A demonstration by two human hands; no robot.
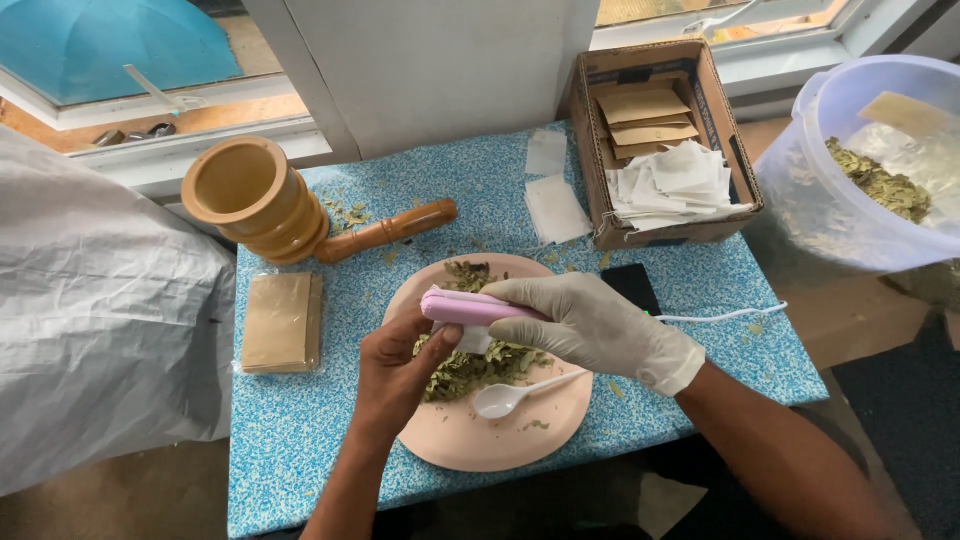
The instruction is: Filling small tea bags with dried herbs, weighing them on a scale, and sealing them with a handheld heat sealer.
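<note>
My right hand, in a pale glove, grips a pink handheld sealer above a pink plate. My bare left hand pinches a small white sachet held in the sealer's jaws. Dried green leaves are heaped on the plate, and a white plastic spoon lies beside them.
A wooden mortar and pestle stand at the back left of the blue speckled table. A stack of tan packets lies left. A cardboard box holds white sachets and tan envelopes. A clear tub with leaves is right.
</note>
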